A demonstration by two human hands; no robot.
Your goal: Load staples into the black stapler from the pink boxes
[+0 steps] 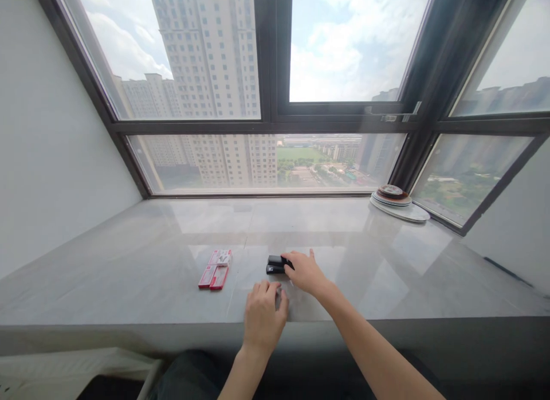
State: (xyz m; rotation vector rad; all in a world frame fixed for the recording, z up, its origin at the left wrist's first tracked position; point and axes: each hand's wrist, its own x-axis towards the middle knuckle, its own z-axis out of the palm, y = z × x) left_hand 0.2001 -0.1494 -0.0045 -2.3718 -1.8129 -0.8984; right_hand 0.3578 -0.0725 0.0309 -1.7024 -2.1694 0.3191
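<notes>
Two black objects, probably staplers, lie side by side on the pale marble sill (163, 297); the nearer black object (275, 269) has a small white mark. My right hand (304, 271) has its fingers closed on their right ends, thumb at the near side. Just in front of them, my left hand (264, 308) hovers low over the sill with curled fingers, and whatever may be between thumb and fingertips is too small to make out. Left of my hands, several flat red and white boxes (207, 276) lie together, with a small white box (223, 258) on top at the back.
A stack of plates (399, 212) stands in the back right corner by the window. A dark thin strip (508, 271) runs along the right wall. The sill's front edge passes under my forearms. A white piece of furniture (77, 363) is below at the left.
</notes>
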